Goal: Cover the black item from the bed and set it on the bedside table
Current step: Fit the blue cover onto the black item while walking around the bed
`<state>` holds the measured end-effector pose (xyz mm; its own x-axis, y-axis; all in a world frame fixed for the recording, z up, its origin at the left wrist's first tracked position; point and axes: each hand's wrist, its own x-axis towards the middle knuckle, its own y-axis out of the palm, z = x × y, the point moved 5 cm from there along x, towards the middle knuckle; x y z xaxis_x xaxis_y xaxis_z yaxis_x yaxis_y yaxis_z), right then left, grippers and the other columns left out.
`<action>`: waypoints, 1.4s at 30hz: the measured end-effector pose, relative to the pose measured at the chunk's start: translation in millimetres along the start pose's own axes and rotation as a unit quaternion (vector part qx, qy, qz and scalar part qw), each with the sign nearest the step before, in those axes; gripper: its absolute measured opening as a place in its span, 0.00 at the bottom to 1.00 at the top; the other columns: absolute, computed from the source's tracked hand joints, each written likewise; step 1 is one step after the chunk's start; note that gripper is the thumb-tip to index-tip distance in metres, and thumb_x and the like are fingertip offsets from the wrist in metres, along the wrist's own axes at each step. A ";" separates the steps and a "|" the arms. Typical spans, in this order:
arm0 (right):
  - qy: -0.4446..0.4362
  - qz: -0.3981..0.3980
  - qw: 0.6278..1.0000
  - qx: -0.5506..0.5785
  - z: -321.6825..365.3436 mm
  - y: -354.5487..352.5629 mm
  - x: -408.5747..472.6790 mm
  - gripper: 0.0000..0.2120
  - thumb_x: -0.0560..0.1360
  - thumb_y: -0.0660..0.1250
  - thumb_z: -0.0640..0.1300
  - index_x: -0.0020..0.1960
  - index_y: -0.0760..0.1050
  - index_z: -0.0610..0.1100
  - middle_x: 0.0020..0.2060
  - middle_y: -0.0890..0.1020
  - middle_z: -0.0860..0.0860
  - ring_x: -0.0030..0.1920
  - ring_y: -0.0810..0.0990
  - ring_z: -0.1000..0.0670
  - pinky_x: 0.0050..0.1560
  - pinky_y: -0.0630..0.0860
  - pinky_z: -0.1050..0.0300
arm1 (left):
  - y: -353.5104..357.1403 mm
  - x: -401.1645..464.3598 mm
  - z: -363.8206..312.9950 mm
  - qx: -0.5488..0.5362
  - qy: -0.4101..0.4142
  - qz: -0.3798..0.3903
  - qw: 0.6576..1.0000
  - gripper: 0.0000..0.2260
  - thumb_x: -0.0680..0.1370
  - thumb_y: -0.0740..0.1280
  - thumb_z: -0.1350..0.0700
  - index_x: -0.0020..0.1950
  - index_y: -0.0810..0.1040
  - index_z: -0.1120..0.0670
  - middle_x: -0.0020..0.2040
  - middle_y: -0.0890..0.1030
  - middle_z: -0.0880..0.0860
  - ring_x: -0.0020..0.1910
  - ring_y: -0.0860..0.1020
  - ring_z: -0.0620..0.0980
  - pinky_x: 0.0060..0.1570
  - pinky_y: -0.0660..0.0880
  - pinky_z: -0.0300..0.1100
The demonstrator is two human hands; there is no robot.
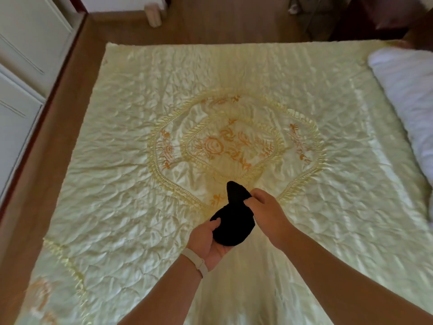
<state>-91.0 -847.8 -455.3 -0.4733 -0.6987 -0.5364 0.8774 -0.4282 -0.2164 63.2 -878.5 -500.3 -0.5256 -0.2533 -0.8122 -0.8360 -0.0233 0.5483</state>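
A black item (233, 219), soft-looking and rounded with a narrow black part sticking up at its far end, is held above the bed (117, 148). My left hand (207, 240) cups its lower rounded end from beneath, a pale band on the wrist. My right hand (267, 212) pinches the black material at the upper right side. I cannot tell whether the black shape is one piece or a cover over something. No bedside table is in view.
The bed has a pale yellow quilted satin spread with orange embroidery in the middle. A white pillow (407, 109) lies at the right. White cupboard doors (21, 66) stand at the left beyond a strip of wooden floor (210, 22).
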 end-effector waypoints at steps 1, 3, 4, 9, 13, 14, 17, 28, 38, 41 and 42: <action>-0.015 0.003 1.000 -0.005 9.4 -2.2 -9.8 0.11 0.71 0.61 0.42 0.31 0.70 0.52 0.24 0.69 0.60 0.27 0.68 0.58 0.33 0.64 0.57 | 8.4 -9.9 -2.7 -0.001 0.003 0.005 1.000 0.16 0.82 0.55 0.60 0.67 0.74 0.60 0.60 0.81 0.65 0.57 0.81 0.64 0.46 0.82 0.57; -0.050 0.011 0.998 -0.021 27.8 -4.6 -31.7 0.11 0.71 0.61 0.42 0.36 0.76 0.56 0.30 0.77 0.61 0.32 0.75 0.59 0.37 0.70 0.58 | 23.4 -30.7 -8.6 -0.008 0.014 0.012 1.000 0.16 0.83 0.55 0.58 0.67 0.73 0.61 0.60 0.81 0.66 0.56 0.81 0.64 0.43 0.83 0.56; -0.071 0.017 0.997 -0.032 37.7 -5.3 -44.0 0.12 0.71 0.61 0.42 0.40 0.77 0.58 0.35 0.80 0.62 0.37 0.78 0.60 0.40 0.72 0.59 | 31.0 -42.9 -12.5 -0.010 0.025 0.016 1.000 0.16 0.83 0.55 0.58 0.68 0.73 0.61 0.60 0.81 0.66 0.57 0.81 0.64 0.44 0.83 0.57; -0.170 0.048 0.975 -0.136 79.5 -3.0 -95.6 0.17 0.70 0.60 0.46 0.55 0.75 0.60 0.56 0.79 0.60 0.56 0.76 0.56 0.52 0.72 0.62 | 63.1 -102.4 -30.1 -0.001 0.056 0.031 0.998 0.18 0.83 0.55 0.56 0.69 0.71 0.62 0.65 0.77 0.67 0.62 0.77 0.66 0.59 0.75 0.61; -0.303 0.049 0.912 -0.273 115.1 3.1 -135.2 0.09 0.71 0.61 0.44 0.50 0.74 0.50 0.66 0.71 0.58 0.63 0.70 0.55 0.54 0.67 0.63 | 89.4 -154.6 -43.4 0.012 0.086 0.071 0.994 0.18 0.82 0.58 0.53 0.66 0.76 0.63 0.60 0.79 0.66 0.52 0.80 0.64 0.47 0.81 0.57; -0.340 0.045 0.888 -0.307 124.5 5.6 -145.1 0.04 0.71 0.61 0.42 0.45 0.72 0.48 0.68 0.71 0.55 0.65 0.69 0.53 0.55 0.67 0.62 | 94.4 -166.1 -46.6 0.016 0.098 0.081 0.992 0.18 0.82 0.59 0.53 0.64 0.77 0.62 0.57 0.81 0.65 0.50 0.81 0.63 0.44 0.82 0.55; -0.436 0.028 0.818 -0.374 150.3 13.1 -172.5 0.02 0.70 0.64 0.38 0.41 0.71 0.43 0.67 0.73 0.47 0.67 0.69 0.46 0.57 0.71 0.55 | 105.2 -197.6 -53.7 0.012 0.114 0.104 0.988 0.22 0.82 0.57 0.46 0.65 0.75 0.62 0.59 0.80 0.65 0.52 0.80 0.64 0.47 0.79 0.59; -0.489 0.064 0.780 -0.385 198.0 39.5 -236.8 0.06 0.72 0.63 0.49 0.47 0.69 0.49 0.67 0.72 0.53 0.67 0.67 0.53 0.58 0.70 0.60 | 80.8 -279.5 -75.5 0.120 0.231 0.055 0.964 0.14 0.79 0.63 0.63 0.64 0.76 0.63 0.58 0.81 0.67 0.48 0.82 0.62 0.43 0.82 0.54; -0.535 0.005 0.764 -0.360 231.1 18.6 -252.8 0.15 0.76 0.66 0.50 0.61 0.74 0.51 0.64 0.72 0.59 0.61 0.68 0.59 0.53 0.69 0.61 | 90.1 -317.2 -80.0 0.114 0.282 0.053 0.951 0.13 0.76 0.65 0.65 0.59 0.79 0.62 0.51 0.84 0.63 0.48 0.83 0.60 0.43 0.81 0.52; -0.559 0.045 0.745 -0.361 235.8 23.8 -250.6 0.16 0.74 0.69 0.50 0.61 0.75 0.50 0.64 0.74 0.56 0.62 0.70 0.56 0.55 0.69 0.61 | 92.8 -325.3 -74.9 0.120 0.304 0.072 0.942 0.15 0.75 0.64 0.65 0.61 0.79 0.62 0.53 0.83 0.63 0.52 0.81 0.61 0.45 0.81 0.51; -0.569 0.059 0.739 -0.356 236.7 26.7 -249.9 0.16 0.73 0.71 0.49 0.61 0.76 0.49 0.63 0.75 0.54 0.62 0.71 0.55 0.56 0.68 0.62 | 92.1 -328.1 -73.8 0.125 0.315 0.075 0.938 0.16 0.74 0.64 0.65 0.62 0.79 0.62 0.54 0.82 0.64 0.52 0.81 0.61 0.45 0.81 0.51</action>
<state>32.1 -820.3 -134.0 0.2060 -0.9099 0.3599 0.5448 -0.1989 -0.8146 170.3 -868.9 -168.6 -0.5077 -0.7589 -0.4078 -0.8128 0.2649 0.5188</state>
